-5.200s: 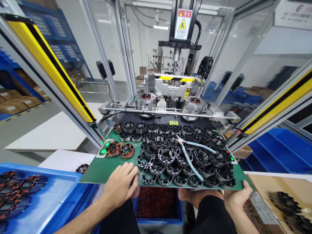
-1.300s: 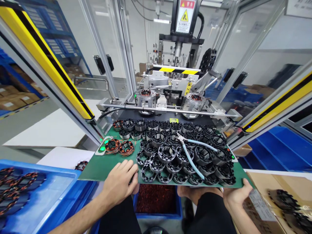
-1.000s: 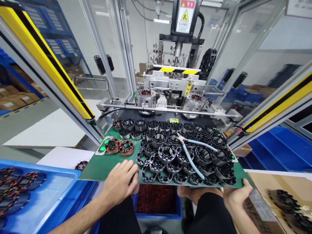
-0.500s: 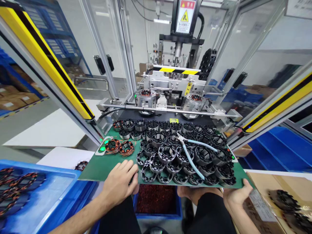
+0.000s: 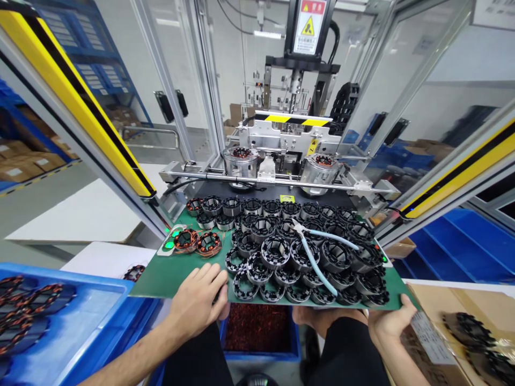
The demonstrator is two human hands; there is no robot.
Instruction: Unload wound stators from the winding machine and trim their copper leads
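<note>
My left hand (image 5: 200, 295) rests on the front edge of the green worktop (image 5: 156, 276), its fingers curled in with nothing visible in them. At the worktop's right front corner, my right hand (image 5: 392, 317) grips the edge, thumb on top and the other fingers hidden. Between the hands stand several stacked bare stator cores (image 5: 275, 252) with black insulation. Pliers with pale blue handles (image 5: 311, 254) lie open across the stacks. Two copper-wound stators (image 5: 208, 244) with loose wire ends lie beyond my left hand.
Behind the worktop, a machine holds wound stators on two metal fixtures (image 5: 240, 167) under a striped carriage (image 5: 293, 119). Yellow-black posts (image 5: 80, 102) flank it. A blue tray (image 5: 76, 316) of wound stators is at left, a cardboard box (image 5: 438, 305) with cores at right. A scrap-filled blue bin (image 5: 261, 356) sits below.
The machine's carriage and the column with the warning sign have shifted slightly to the right and down in view. Both my hands, the cores and the pliers have stayed put.
</note>
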